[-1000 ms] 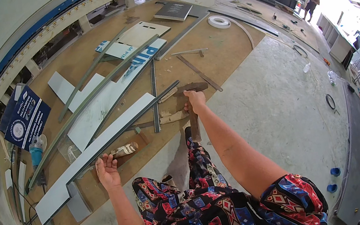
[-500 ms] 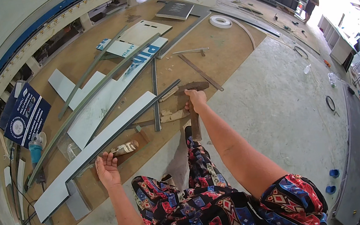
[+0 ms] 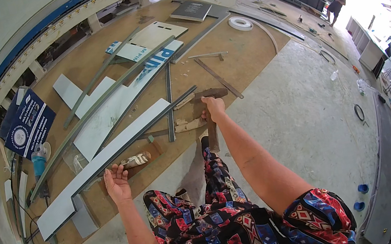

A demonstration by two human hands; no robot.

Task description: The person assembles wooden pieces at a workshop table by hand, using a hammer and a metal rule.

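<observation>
My right hand [image 3: 212, 107] is closed around a hammer [image 3: 213, 137]. The rusty-brown head lies across the top, and the wooden handle points down toward my leg. Beside the near edge of a long white board [image 3: 108, 161] with a dark edge, my left hand [image 3: 117, 182] has its fingers curled. Its fingertips meet the left end of a brown rounded piece with white smears [image 3: 136, 160], perhaps a tool handle. What lies inside those fingers is hidden. The white board rests on a brown sheet [image 3: 239, 46], and a dark metal strip [image 3: 169, 103] lies across its far end.
A blue angle grinder [image 3: 39, 162] with a cord lies at the left beside a dark blue box [image 3: 28, 122]. Long strips and white panels [image 3: 109, 106] cover the sheet's middle. A white tape roll [image 3: 240, 23] sits farther off. Two people [image 3: 337, 5] stand in the background.
Both hands and the hammer stay almost where they were. The person at the far right has shifted posture slightly.
</observation>
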